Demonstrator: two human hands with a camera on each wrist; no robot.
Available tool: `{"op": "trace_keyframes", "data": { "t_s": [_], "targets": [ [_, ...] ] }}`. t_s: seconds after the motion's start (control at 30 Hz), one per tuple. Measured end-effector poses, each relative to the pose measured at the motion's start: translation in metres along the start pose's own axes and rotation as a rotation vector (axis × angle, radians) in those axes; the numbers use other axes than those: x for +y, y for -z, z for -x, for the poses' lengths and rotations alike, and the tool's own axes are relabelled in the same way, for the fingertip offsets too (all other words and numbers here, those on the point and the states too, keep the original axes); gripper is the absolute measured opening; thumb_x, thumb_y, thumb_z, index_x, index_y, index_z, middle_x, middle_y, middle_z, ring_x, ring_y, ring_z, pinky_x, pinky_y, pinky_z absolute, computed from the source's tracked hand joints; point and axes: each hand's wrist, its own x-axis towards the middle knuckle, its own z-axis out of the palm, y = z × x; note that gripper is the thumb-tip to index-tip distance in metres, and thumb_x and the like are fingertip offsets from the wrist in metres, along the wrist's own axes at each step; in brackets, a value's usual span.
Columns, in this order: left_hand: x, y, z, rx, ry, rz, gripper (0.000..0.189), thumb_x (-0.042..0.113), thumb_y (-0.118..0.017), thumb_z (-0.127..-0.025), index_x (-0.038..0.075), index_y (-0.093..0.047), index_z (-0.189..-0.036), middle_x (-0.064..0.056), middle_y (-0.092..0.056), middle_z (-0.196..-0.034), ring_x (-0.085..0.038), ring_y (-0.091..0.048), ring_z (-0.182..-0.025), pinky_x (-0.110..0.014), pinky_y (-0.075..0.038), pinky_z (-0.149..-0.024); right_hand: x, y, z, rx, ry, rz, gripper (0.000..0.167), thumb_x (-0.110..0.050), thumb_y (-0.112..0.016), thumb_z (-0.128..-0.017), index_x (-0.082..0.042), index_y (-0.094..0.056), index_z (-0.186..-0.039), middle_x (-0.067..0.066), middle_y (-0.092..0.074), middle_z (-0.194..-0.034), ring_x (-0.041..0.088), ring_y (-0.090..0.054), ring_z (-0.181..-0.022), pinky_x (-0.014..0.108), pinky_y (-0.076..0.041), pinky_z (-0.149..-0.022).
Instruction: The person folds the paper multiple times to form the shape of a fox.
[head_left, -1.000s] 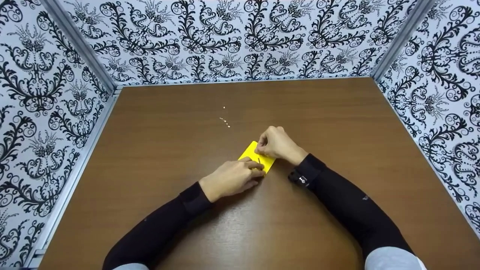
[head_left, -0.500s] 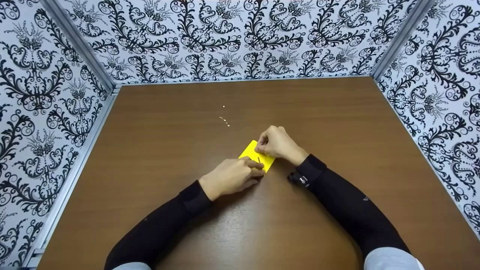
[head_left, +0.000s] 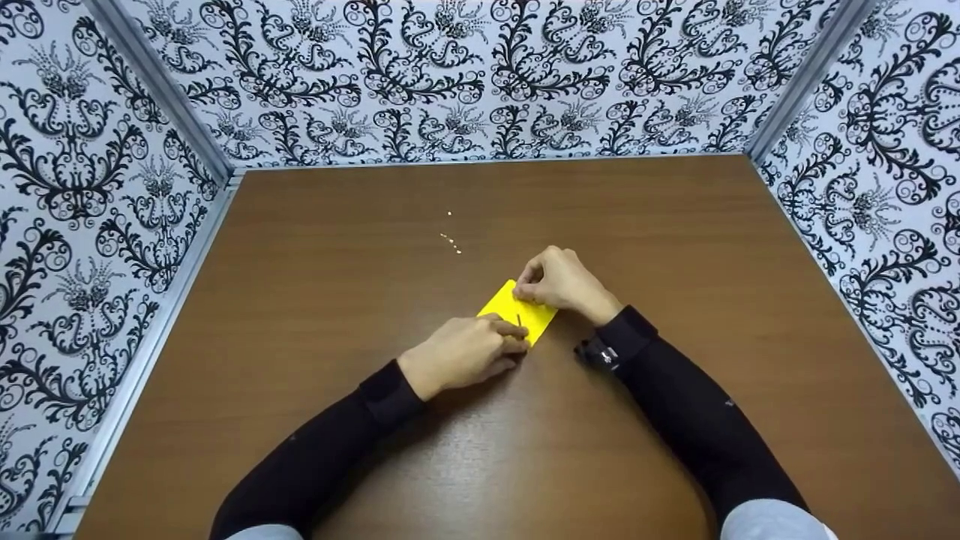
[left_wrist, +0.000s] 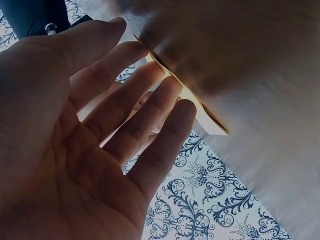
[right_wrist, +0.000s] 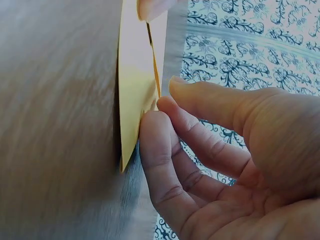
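Note:
A small yellow paper piece, possibly an envelope point(head_left: 498, 301), lies slantwise on the table, with a short dark slit on top. My left hand point(head_left: 461, 352) rests on its near left edge; in the left wrist view the fingers point(left_wrist: 159, 112) are spread and nearly straight along that edge. At the far right side, my right hand point(head_left: 564, 283) has its fingers bunched over the paper. In the right wrist view a raised flap edge point(right_wrist: 155, 67) runs to the right index fingertip, with the thumb tip close beside it. The exact grip is partly hidden.
Several tiny white specks point(head_left: 451, 241) lie on the brown tabletop point(head_left: 337, 247) beyond the paper. Patterned panels point(head_left: 465, 82) enclose the back and both sides, with metal posts point(head_left: 161, 82) at the corners.
My right hand has shifted slightly up and to the right, and a bit more of the yellow paper shows below it. The left hand stays where it was.

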Motion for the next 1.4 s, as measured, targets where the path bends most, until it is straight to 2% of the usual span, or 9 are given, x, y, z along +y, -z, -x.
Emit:
{"op": "trace_keyframes", "data": {
  "t_s": [0.2, 0.43, 0.7, 0.97, 1.2, 1.4],
  "targets": [
    [-0.002, 0.001, -0.004, -0.024, 0.023, 0.052, 0.025, 0.027, -0.081, -0.112, 0.023, -0.088, -0.136, 0.002, -0.081, -0.152, -0.019, -0.08, -0.137, -0.045, -0.072, -0.101, 0.003, 0.004, -0.003, 0.022, -0.004, -0.02, 0.013, -0.026, -0.092, -0.102, -0.014, -0.093, -0.103, 0.005, -0.087, -0.097, 0.017, -0.07, -0.074, 0.026, -0.058, -0.065],
    [-0.007, 0.003, -0.009, -0.049, 0.03, 0.066, 0.025, 0.028, -0.08, -0.113, 0.026, -0.088, -0.137, 0.004, -0.082, -0.15, -0.018, -0.081, -0.134, -0.045, -0.072, -0.102, 0.006, 0.005, -0.008, 0.048, 0.035, -0.01, 0.014, -0.026, -0.092, -0.102, -0.014, -0.093, -0.108, 0.005, -0.089, -0.102, 0.023, -0.073, -0.089, 0.03, -0.055, -0.076],
    [-0.011, 0.002, -0.008, -0.039, 0.003, 0.089, 0.024, 0.029, -0.08, -0.113, 0.024, -0.089, -0.136, 0.003, -0.083, -0.148, -0.018, -0.081, -0.134, -0.044, -0.071, -0.105, 0.007, 0.005, -0.009, 0.017, 0.02, -0.008, 0.024, -0.028, -0.09, -0.104, -0.011, -0.091, -0.121, 0.008, -0.09, -0.112, 0.025, -0.078, -0.097, 0.027, -0.057, -0.078],
    [-0.013, 0.0, -0.008, -0.026, -0.003, 0.108, 0.024, 0.026, -0.081, -0.113, 0.023, -0.089, -0.135, 0.002, -0.084, -0.146, -0.02, -0.082, -0.132, -0.046, -0.071, -0.104, 0.008, 0.004, -0.009, 0.014, 0.021, 0.005, 0.026, -0.029, -0.089, -0.105, -0.01, -0.091, -0.122, 0.008, -0.09, -0.114, 0.027, -0.079, -0.1, 0.029, -0.058, -0.081],
    [-0.012, -0.001, -0.007, -0.007, -0.01, 0.094, 0.022, 0.027, -0.081, -0.113, 0.023, -0.089, -0.133, 0.001, -0.084, -0.145, -0.019, -0.083, -0.131, -0.044, -0.072, -0.103, 0.009, 0.001, -0.01, 0.014, 0.031, 0.001, 0.023, -0.029, -0.089, -0.105, -0.011, -0.092, -0.119, 0.008, -0.09, -0.111, 0.024, -0.076, -0.095, 0.028, -0.057, -0.078],
    [-0.011, -0.001, -0.009, -0.032, 0.006, 0.095, 0.023, 0.024, -0.081, -0.113, 0.022, -0.089, -0.134, 0.001, -0.083, -0.148, -0.019, -0.082, -0.133, -0.044, -0.071, -0.105, 0.009, 0.001, -0.009, 0.028, 0.031, -0.026, 0.017, -0.025, -0.09, -0.104, -0.011, -0.092, -0.113, 0.009, -0.088, -0.104, 0.02, -0.073, -0.086, 0.026, -0.055, -0.072]
  ]
}}
